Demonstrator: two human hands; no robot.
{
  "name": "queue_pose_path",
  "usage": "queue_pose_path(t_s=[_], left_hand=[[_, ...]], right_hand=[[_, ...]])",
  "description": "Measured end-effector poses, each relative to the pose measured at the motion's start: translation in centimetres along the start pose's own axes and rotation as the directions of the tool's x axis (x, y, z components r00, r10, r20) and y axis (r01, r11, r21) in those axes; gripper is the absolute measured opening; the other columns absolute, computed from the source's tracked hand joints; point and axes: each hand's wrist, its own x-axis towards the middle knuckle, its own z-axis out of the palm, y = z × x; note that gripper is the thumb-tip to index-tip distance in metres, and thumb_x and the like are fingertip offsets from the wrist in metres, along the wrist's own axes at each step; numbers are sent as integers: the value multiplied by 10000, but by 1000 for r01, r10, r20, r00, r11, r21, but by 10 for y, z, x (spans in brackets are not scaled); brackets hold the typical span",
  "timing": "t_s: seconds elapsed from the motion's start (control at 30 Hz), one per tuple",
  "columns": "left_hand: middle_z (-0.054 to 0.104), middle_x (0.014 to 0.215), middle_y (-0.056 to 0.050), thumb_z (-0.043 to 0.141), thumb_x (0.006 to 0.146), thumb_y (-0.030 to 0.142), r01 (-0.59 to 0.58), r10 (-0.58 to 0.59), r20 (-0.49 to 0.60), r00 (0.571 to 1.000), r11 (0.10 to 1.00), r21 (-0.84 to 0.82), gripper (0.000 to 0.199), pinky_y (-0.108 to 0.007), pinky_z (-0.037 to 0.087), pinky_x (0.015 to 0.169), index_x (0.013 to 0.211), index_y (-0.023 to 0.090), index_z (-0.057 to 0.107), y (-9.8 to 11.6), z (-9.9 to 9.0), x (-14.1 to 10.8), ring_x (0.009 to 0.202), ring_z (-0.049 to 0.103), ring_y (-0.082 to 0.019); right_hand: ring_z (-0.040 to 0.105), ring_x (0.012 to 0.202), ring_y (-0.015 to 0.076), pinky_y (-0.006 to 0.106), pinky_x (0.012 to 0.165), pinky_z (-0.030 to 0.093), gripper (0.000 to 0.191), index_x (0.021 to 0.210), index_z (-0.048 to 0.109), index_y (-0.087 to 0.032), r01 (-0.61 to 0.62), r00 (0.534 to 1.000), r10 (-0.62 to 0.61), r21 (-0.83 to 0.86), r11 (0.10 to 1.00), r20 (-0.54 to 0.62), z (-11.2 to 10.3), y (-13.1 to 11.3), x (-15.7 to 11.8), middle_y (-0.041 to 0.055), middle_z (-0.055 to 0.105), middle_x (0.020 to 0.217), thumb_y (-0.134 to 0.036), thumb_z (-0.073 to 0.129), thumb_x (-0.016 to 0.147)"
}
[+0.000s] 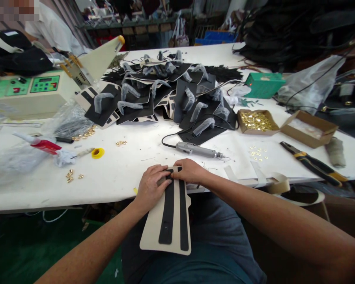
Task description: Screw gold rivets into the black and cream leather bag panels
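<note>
1. One cream panel (152,232), flat and round-cornered, slopes from above the person's lap (225,236) up to the near edge of the white table (106,185); that edge probably steadies its far end. Two matte black strips (166,213) run lengthwise along it, the left one with a small hole near its lower end.

2. Both hands meet at the panel's far end. The left hand (152,185) is partly closed, its thumb and fingertips bearing on the left strip, seemingly to keep it flat. The right hand (189,170) is curled tighter, gripping the panel's top edge; whether a small part hides beneath its fingers, I cannot tell.

3. Just beyond lies a slim grey corded drill (198,150), likely left within easy reach. To the right rest pliers (310,163) with black and yellow grips; to the left, a yellow tape roll (98,153) and a red bottle (47,146) with a pale nozzle.

4. Farther right, a cardboard box (258,133) contains shiny gold pieces, its walls presumably keeping them from scattering.

5. Far centre, black panels (133,112) overlap in a loose heap, their curved handles (102,100) sheathed in crinkled clear plastic, perhaps against scratches.

6. Beyond, on the right, sits a green box (264,85).
</note>
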Motion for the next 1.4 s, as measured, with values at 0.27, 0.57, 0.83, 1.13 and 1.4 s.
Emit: queue_pose_path(t_s=[0.27, 0.57, 0.83, 1.13, 1.4], left_hand=[[735, 1346, -68, 667, 973, 377, -66, 67, -39, 997, 998, 13, 258, -599, 504, 1125, 1187, 269, 763, -11, 9, -6, 1312, 606, -321], [725, 1319, -63, 635, 965, 441, -106, 110, -97, 989, 993, 46, 250, -622, 523, 1088, 1125, 319, 784, -21, 18, -8, 1267, 611, -355], [706, 1252, -81, 668, 980, 313, -82, 84, -74, 994, 996, 22, 211, -540, 517, 1094, 1166, 257, 750, -4, 6, -6, 1228, 599, -294], [722, 1241, -78, 784, 913, 302, -51, 52, -41, 998, 999, 16, 250, -540, 503, 1089, 1153, 248, 740, 1, 2, -1, 1244, 590, -286], [729, 1232, -73, 802, 897, 287, -34, 35, -54, 998, 999, 4, 254, -538, 501, 1073, 1140, 246, 740, 2, 2, 0, 1239, 600, -285]], right_hand=[[710, 896, 189, 269, 798, 511, 447, 1247, 739, -238, 37, 963, -13, 83, 996, -269, 13, 12, -31, 44, 778, 1104, -419, 751, 838], [694, 830, 174, 281, 793, 539, 194, 956, 772, -219, -145, 651, 190, 126, 981, -735, -46, 120, -121, 29, 771, 946, -349, 633, 919], [670, 831, 241, 363, 835, 474, 372, 1090, 795, -127, -461, 579, 392, 110, 881, -714, -111, 203, -140, 123, 776, 953, -375, 670, 843], [694, 976, 270, 356, 865, 449, 268, 1038, 827, -217, -611, 662, 401, -145, 778, -633, -120, 228, -121, 142, 792, 1088, -404, 687, 907], [669, 1048, 294, 381, 832, 447, 432, 1147, 785, -219, -631, 719, 293, -416, 655, -630, -114, 232, -118, 157, 736, 1257, -473, 457, 1023]])
